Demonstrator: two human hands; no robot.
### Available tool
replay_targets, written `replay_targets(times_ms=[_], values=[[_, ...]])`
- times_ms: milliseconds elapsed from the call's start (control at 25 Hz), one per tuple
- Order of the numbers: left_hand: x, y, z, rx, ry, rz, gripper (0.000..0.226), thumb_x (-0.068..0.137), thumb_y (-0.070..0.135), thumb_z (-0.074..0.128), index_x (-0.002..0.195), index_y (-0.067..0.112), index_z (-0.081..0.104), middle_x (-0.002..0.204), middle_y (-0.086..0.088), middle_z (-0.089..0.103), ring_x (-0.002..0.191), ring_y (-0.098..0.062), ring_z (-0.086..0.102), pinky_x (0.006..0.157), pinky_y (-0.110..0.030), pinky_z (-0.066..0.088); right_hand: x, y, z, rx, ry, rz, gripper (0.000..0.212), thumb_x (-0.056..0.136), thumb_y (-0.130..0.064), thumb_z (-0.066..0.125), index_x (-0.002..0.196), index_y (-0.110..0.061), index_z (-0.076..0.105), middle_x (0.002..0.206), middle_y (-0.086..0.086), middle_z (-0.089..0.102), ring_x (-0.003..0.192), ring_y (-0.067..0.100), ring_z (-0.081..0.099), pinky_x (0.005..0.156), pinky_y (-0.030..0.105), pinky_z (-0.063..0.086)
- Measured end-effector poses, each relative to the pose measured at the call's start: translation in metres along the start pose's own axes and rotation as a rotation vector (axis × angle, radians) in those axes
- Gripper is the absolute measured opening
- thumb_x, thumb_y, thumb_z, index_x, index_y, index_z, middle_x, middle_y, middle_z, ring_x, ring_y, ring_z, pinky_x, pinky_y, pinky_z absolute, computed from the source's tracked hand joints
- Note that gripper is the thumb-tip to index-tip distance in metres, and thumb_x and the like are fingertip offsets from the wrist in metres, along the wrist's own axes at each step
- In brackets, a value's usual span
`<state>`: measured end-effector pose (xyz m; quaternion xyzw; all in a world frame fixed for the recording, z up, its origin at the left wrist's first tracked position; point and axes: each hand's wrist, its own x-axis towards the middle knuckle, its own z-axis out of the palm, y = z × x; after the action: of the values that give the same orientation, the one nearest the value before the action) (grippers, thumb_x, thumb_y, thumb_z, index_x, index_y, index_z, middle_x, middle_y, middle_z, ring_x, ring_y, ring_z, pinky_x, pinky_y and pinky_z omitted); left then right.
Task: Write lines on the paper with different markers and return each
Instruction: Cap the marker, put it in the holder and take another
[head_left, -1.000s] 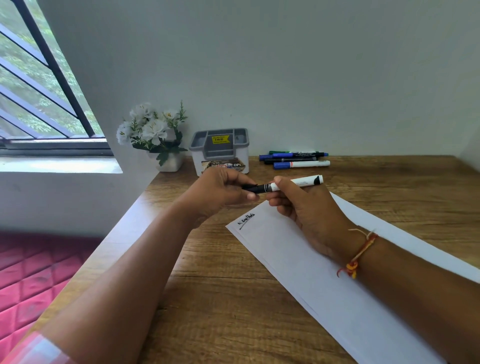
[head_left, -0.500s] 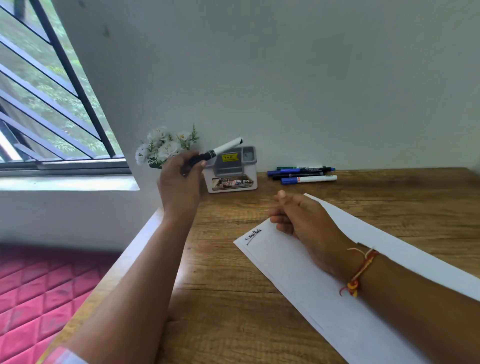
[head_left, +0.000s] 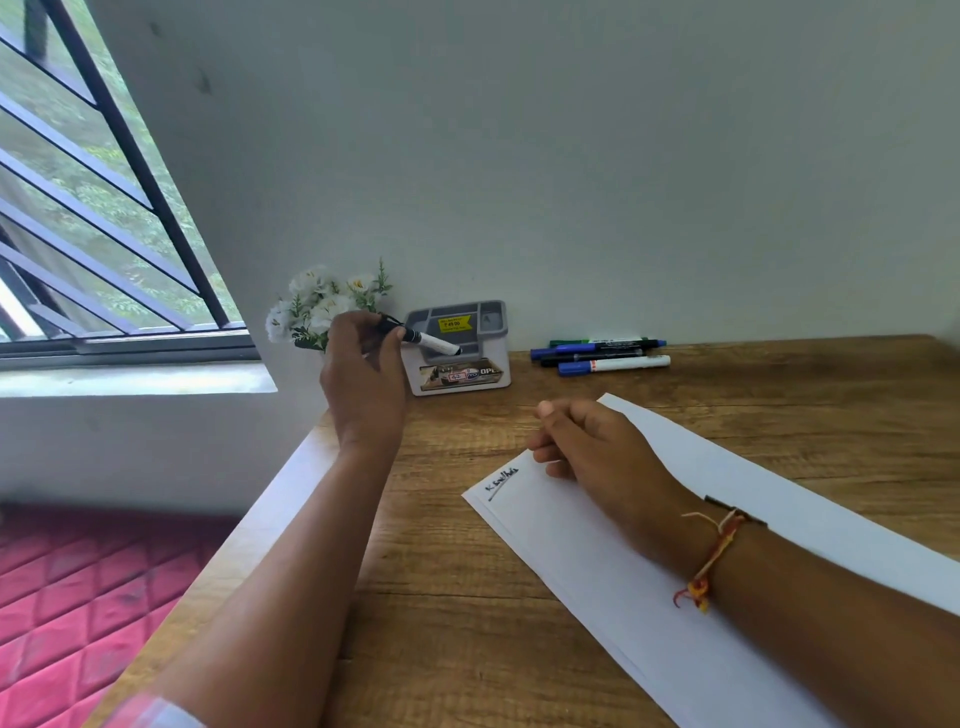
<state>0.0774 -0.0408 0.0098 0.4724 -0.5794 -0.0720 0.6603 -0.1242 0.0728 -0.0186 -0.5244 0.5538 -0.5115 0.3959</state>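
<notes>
My left hand is raised at the back left of the desk and grips a capped black-and-white marker. The marker's white end points down into the grey organiser box against the wall. My right hand rests as a loose fist on the long white paper, holding nothing. A short black scribble marks the paper's near-left corner. Several other markers, blue, green and black, lie side by side on the desk right of the box.
A small pot of white flowers stands just left of the box, behind my left hand. The wooden desk ends at the wall behind and at its left edge, beside a window sill. A red quilted surface lies below left.
Both hands held the marker together over the paper a second ago. My left hand then carried it back left to the box and tipped it downward; my right hand let go and stayed on the paper.
</notes>
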Motion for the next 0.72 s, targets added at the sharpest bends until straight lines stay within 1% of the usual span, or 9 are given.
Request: replay_targets(times_ms=[160,240,320,400,440,520,640,680,720], values=[[-0.001,-0.001,0.004,0.023,-0.043,0.016,0.017,0.095,0.013,0.065,0.113,0.013,0.061,0.104,0.000,0.069,0.089,-0.007,0.064,0.076,-0.002,0.045,0.000,0.000,0.000,-0.030,-0.008,-0.014,0.020,0.104,-0.039,0.050,0.108,-0.028,0.066,0.095,-0.004,0.075,0.092,0.009,0.071,0.070,0.014,0.055],[-0.003,-0.003,0.005,0.039,-0.086,0.006,0.021,0.097,0.012,0.062,0.118,0.013,0.062,0.108,0.002,0.068,0.094,-0.008,0.063,0.074,0.001,0.044,0.001,0.003,0.001,-0.056,-0.017,-0.023,0.018,0.104,-0.038,0.052,0.108,-0.028,0.067,0.096,-0.004,0.075,0.094,0.010,0.071,0.074,0.016,0.057],[-0.004,-0.004,0.005,0.080,-0.145,0.011,0.028,0.097,0.012,0.062,0.124,0.013,0.063,0.116,0.002,0.065,0.099,-0.006,0.060,0.077,-0.001,0.045,0.001,0.005,0.002,-0.115,-0.026,-0.042,0.017,0.103,-0.037,0.054,0.110,-0.028,0.066,0.097,-0.001,0.075,0.096,0.012,0.071,0.082,0.024,0.059],[-0.005,-0.006,0.007,0.171,-0.240,0.044,0.035,0.097,0.016,0.062,0.132,0.014,0.061,0.126,-0.001,0.061,0.102,-0.007,0.056,0.091,-0.016,0.049,0.001,0.006,0.004,-0.242,-0.044,-0.073,0.016,0.102,-0.039,0.055,0.112,-0.031,0.064,0.099,-0.004,0.073,0.094,0.009,0.068,0.084,0.023,0.056],[-0.006,-0.006,0.008,0.204,-0.299,0.047,0.040,0.097,0.018,0.062,0.137,0.016,0.058,0.130,-0.002,0.058,0.104,-0.008,0.055,0.094,-0.025,0.049,0.000,0.006,0.005,-0.303,-0.057,-0.088,0.018,0.102,-0.039,0.055,0.115,-0.031,0.063,0.100,-0.008,0.071,0.091,0.005,0.064,0.079,0.016,0.051],[-0.009,-0.007,0.011,0.236,-0.378,0.027,0.047,0.096,0.020,0.063,0.142,0.018,0.051,0.135,-0.004,0.054,0.115,-0.014,0.056,0.096,-0.033,0.049,-0.002,0.004,0.006,-0.374,-0.073,-0.105,0.026,0.102,-0.040,0.055,0.123,-0.027,0.063,0.102,-0.011,0.066,0.086,-0.004,0.057,0.071,0.007,0.040],[-0.014,-0.002,0.011,0.278,-0.266,0.073,0.038,0.094,0.021,0.065,0.130,0.016,0.056,0.127,-0.006,0.054,0.121,-0.022,0.050,0.101,-0.038,0.046,-0.002,0.005,0.008,-0.411,-0.051,-0.115,0.030,0.102,-0.038,0.055,0.126,-0.022,0.065,0.107,-0.009,0.068,0.090,-0.003,0.057,0.070,0.006,0.039],[-0.018,0.002,0.012,0.278,-0.248,0.106,0.030,0.094,0.021,0.065,0.123,0.016,0.059,0.121,-0.004,0.055,0.116,-0.019,0.051,0.098,-0.038,0.047,0.000,0.006,0.010,-0.417,-0.038,-0.115,0.029,0.103,-0.036,0.055,0.126,-0.021,0.065,0.109,-0.007,0.069,0.093,-0.001,0.058,0.072,0.005,0.039],[-0.024,0.007,0.014,0.270,-0.308,0.133,0.022,0.094,0.022,0.064,0.116,0.017,0.063,0.113,0.000,0.058,0.107,-0.015,0.054,0.092,-0.036,0.050,0.002,0.007,0.012,-0.425,-0.024,-0.114,0.029,0.103,-0.035,0.055,0.127,-0.020,0.065,0.112,-0.004,0.070,0.097,0.002,0.059,0.072,0.006,0.039]])
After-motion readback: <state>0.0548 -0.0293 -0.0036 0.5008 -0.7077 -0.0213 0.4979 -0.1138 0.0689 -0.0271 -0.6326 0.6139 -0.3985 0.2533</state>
